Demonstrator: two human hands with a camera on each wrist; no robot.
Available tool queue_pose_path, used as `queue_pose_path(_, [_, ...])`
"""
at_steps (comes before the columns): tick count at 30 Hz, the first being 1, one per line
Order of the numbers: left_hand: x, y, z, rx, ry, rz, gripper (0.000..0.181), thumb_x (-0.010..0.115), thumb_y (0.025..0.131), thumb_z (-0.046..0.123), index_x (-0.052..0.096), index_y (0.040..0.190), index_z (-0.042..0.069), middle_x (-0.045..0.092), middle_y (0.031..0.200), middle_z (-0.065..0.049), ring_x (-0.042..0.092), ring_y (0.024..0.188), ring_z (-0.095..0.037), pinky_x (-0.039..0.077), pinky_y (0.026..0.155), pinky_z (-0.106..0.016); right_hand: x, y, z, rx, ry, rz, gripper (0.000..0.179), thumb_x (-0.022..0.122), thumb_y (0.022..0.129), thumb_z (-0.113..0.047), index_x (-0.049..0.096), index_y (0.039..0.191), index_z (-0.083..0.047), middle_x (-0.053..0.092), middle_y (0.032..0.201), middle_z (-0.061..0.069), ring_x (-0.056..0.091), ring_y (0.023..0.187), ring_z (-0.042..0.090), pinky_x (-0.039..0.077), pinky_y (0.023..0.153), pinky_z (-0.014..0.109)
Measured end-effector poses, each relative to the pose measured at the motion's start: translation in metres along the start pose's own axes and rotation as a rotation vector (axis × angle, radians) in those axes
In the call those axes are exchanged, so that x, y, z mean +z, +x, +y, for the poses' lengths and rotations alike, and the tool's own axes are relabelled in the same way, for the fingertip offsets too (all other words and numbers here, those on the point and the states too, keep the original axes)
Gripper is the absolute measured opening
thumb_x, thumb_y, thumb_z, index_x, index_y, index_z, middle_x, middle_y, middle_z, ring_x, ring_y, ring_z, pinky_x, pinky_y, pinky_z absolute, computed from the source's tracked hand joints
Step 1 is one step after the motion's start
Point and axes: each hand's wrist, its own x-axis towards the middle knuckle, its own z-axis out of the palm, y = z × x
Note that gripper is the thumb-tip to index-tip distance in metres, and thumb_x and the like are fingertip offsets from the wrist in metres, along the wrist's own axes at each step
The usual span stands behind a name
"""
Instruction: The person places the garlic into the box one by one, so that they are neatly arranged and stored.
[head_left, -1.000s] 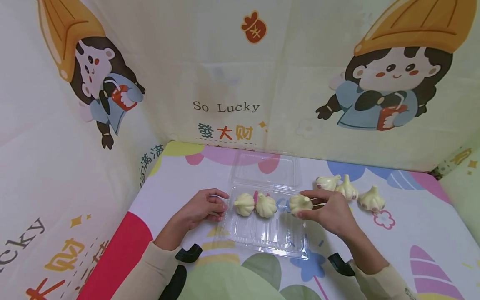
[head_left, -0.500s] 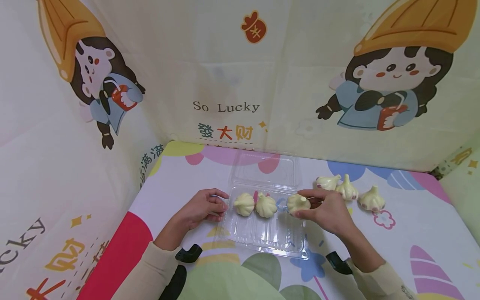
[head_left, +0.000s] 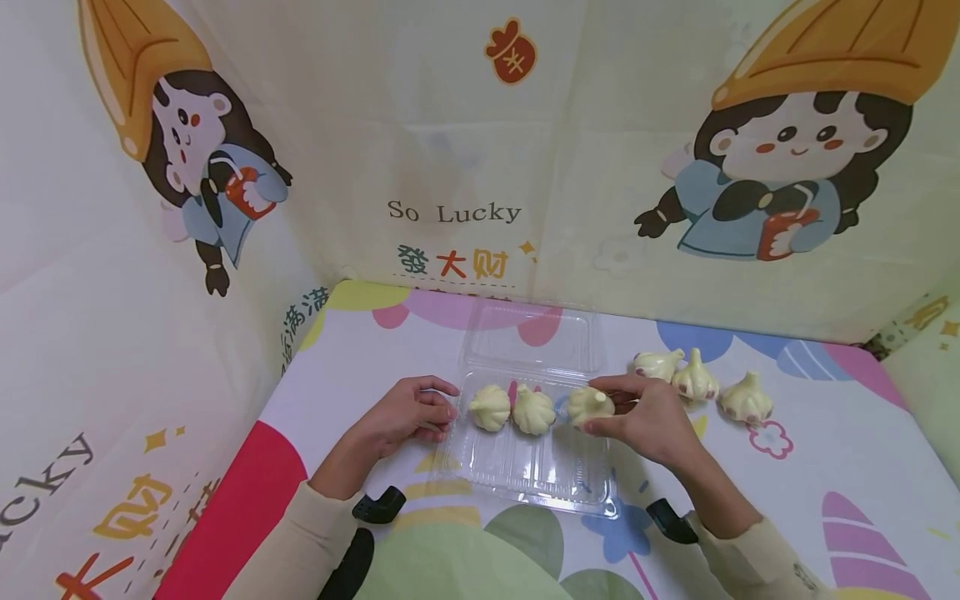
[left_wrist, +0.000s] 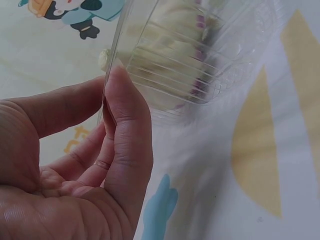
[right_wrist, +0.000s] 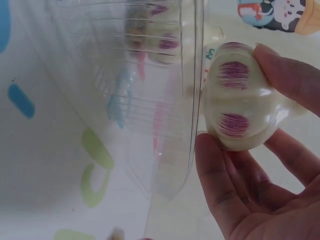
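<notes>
A clear plastic clamshell box (head_left: pixel 525 479) stands on the table with its lid (head_left: pixel 577 346) folded back flat behind it. Side by side in its base are two white garlic bulbs, one on the left (head_left: pixel 491 407) and one nearer the middle (head_left: pixel 534 412). My left hand (head_left: pixel 411 421) pinches the box's left rim between thumb and fingers, as the left wrist view (left_wrist: pixel 112 95) shows. Thumb and fingertips of my right hand (head_left: pixel 648 421) grip a third garlic bulb (right_wrist: pixel 240 100), purple-marked underneath, just above the box's right rim.
Behind my right hand lie three more garlic bulbs, two close together, the left one (head_left: pixel 656 365) and the middle one (head_left: pixel 694 379), and one farther right (head_left: pixel 746 400). A printed cloth (head_left: pixel 450 133) hangs along the table's back edge.
My right hand has shifted slightly left with its garlic bulb, closer to the two bulbs in the box. The left hand keeps its place on the rim.
</notes>
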Motion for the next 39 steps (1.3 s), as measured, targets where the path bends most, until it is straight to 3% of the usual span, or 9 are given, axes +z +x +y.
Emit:
queue_pose_path(10, [0.001, 0.0, 0.0, -0.002, 0.008, 0.005, 0.04, 0.071, 0.095, 0.001, 0.058, 0.132, -0.003, 0.07, 0.084, 0.0, 0.064, 0.067, -0.013, 0.061, 0.064, -0.025, 0.003, 0.002, -0.003, -0.039, 0.018, -0.015, 0.053, 0.097, 0.072, -0.025, 0.078, 0.12, -0.008, 0.078, 0.113, 0.011, 0.072, 0.092, 0.019, 0.057, 0.074, 0.019])
queue_pose_path(22, [0.0, 0.001, 0.0, -0.006, 0.014, 0.007, 0.038, 0.07, 0.095, 0.001, 0.058, 0.132, -0.002, 0.072, 0.086, -0.001, 0.064, 0.067, -0.013, 0.061, 0.064, -0.026, 0.008, 0.005, -0.001, -0.098, -0.047, 0.001, 0.05, 0.097, 0.071, -0.025, 0.08, 0.115, -0.01, 0.079, 0.113, 0.009, 0.072, 0.093, 0.02, 0.055, 0.076, 0.022])
queue_pose_path(35, [-0.001, 0.002, -0.002, -0.012, 0.01, 0.003, 0.04, 0.071, 0.095, 0.002, 0.058, 0.132, -0.003, 0.071, 0.085, 0.0, 0.064, 0.068, -0.013, 0.062, 0.065, -0.026, 0.013, 0.009, 0.002, -0.154, -0.097, -0.008, 0.048, 0.097, 0.07, -0.02, 0.08, 0.114, -0.011, 0.078, 0.114, 0.008, 0.067, 0.091, 0.018, 0.059, 0.079, 0.035])
queue_pose_path(39, [-0.002, 0.003, -0.002, -0.011, 0.008, 0.001, 0.041, 0.071, 0.095, 0.001, 0.057, 0.133, -0.003, 0.07, 0.085, 0.0, 0.064, 0.068, -0.014, 0.062, 0.065, -0.026, 0.013, 0.01, 0.002, -0.189, -0.134, -0.01, 0.047, 0.096, 0.07, -0.019, 0.08, 0.114, -0.011, 0.078, 0.114, 0.007, 0.065, 0.091, 0.017, 0.054, 0.075, 0.029])
